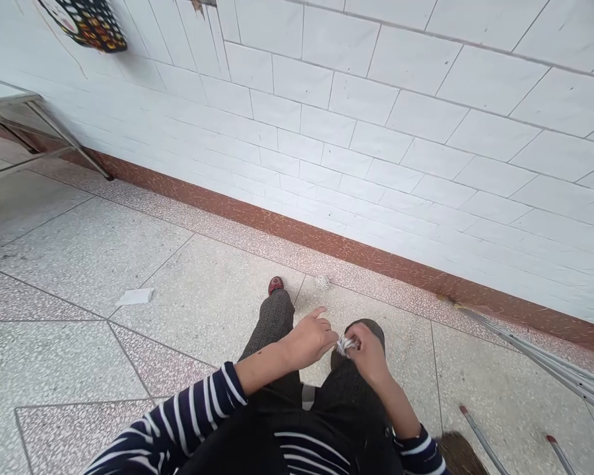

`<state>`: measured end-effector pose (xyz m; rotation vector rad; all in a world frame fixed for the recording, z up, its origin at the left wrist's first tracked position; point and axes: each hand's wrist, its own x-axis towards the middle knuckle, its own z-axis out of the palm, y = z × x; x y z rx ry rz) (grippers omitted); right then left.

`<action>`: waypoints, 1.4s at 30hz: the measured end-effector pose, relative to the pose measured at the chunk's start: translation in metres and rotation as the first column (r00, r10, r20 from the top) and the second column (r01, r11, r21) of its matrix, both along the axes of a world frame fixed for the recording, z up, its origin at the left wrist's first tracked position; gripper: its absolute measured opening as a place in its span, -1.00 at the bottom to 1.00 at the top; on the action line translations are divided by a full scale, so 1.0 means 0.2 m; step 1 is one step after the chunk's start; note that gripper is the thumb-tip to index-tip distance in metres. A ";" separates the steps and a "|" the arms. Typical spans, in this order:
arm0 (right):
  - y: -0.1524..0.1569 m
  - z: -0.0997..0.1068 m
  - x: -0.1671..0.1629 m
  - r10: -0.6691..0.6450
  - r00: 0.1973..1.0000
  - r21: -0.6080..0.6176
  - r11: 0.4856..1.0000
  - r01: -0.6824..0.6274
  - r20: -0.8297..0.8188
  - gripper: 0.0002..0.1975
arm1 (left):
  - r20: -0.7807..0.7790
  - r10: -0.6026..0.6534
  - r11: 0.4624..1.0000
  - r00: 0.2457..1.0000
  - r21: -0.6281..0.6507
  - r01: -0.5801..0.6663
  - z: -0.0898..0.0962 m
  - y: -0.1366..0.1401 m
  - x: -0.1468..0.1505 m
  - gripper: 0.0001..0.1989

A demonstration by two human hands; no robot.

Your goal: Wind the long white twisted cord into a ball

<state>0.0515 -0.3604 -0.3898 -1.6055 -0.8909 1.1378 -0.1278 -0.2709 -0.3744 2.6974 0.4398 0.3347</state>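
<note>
A small bunched piece of white and grey yarn [345, 345] is between my two hands, above my right knee. My right hand [367, 353] pinches it from the right with thumb and fingers. From the left, the fingertips of my left hand [311, 341] close on its edge, while one finger is raised and pointed outward. Whether a thin tool is in either hand is too small to tell. A round ball of white yarn [322, 282] lies on the floor beyond my knees, near the wall.
A white tiled wall [327, 132] rises ahead. Folded white paper [136, 296] lies on the floor at left; a metal-framed table [69, 135] stands farther left. Metal poles [539, 353] lean at right, with curved metal legs [482, 435] nearer me. A patterned bag [92, 23] hangs on the wall.
</note>
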 end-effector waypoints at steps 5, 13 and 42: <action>-0.11 0.04 -0.12 0.152 0.959 -0.025 0.986 -0.163 -0.240 -0.74 | 0.061 0.051 0.985 0.997 -0.170 -0.040 -0.05 0.03 0.01 -0.74; -0.07 0.14 0.00 -0.001 0.972 -0.032 0.999 -0.006 -0.233 -0.68 | -0.012 0.197 0.925 0.980 -0.329 -0.190 -0.23 -0.08 0.03 -0.83; -0.13 0.13 -0.10 0.180 0.984 0.071 0.981 -0.180 0.015 -0.81 | 0.061 0.109 0.932 0.992 -0.352 -0.081 -0.02 0.02 0.02 -0.76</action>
